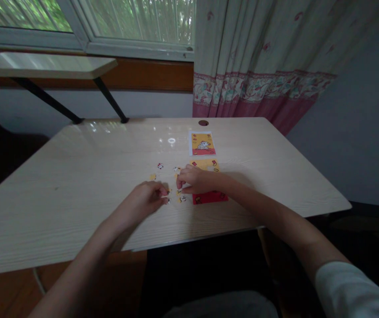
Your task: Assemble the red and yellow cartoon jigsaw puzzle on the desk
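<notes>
Small jigsaw puzzle pieces with yellow, white and red print lie loose on the table, among them a red-and-white piece and a yellow piece. My left hand has its thumb and fingers curled around a puzzle piece at the left of the group. Close by, my right hand pinches another small puzzle piece at the tabletop. Beneath my right wrist lies a yellow-and-red puzzle board, its middle hidden by the hand and forearm.
Behind the board lies a picture card with a white cartoon animal on yellow and red. The pale wooden table has a round cable hole at its back edge. A raised shelf on dark legs stands at the back left.
</notes>
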Demonstrator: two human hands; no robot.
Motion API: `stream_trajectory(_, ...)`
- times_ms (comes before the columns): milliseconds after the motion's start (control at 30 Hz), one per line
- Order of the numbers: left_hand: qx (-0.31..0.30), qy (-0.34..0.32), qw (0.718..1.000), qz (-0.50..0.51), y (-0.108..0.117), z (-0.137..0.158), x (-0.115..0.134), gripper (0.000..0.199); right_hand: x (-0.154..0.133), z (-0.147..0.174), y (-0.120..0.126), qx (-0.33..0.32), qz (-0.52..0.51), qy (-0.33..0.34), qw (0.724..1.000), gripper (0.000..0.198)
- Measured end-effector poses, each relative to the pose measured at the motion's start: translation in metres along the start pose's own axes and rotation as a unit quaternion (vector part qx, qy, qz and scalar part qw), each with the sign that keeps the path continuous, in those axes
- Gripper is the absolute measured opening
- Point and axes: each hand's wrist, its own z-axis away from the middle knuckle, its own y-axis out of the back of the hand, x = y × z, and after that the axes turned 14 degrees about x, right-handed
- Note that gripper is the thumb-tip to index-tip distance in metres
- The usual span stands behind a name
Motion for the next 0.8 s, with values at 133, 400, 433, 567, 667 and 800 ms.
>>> stream_trajectory(133,0.034,0.004,0.999,0.008,0.002,-0.008,0.007,0.021,-0.003,0.001,0.01,0.014,-0.035,-0.018,0.999,0.003)
stream_trajectory(400,0.043,-0.012,0.997,0.065,-0.017,-0.058,0.04,0.024,0.016,0.034,0.037,0.122,-0.188,-0.19,0.956,0.011)
stream_trajectory(433,0.036,-0.019,0.997,0.065,-0.022,-0.064,0.044,0.024,0.02,0.041,0.038,0.128,-0.215,-0.216,0.944,0.014)
stream_trajectory(567,-0.019,-0.04,0.997,0.069,-0.041,-0.079,0.057,0.023,0.038,0.075,0.041,0.15,-0.241,-0.262,0.923,0.021)
stream_trajectory(667,-0.034,-0.042,0.997,0.048,-0.055,-0.083,0.065,0.021,0.05,0.097,0.039,0.183,-0.17,-0.278,0.928,0.02)
stream_trajectory(800,-0.021,-0.031,0.999,0.016,-0.067,-0.083,0.068,0.019,0.052,0.113,0.033,0.215,-0.124,-0.28,0.927,0.02)
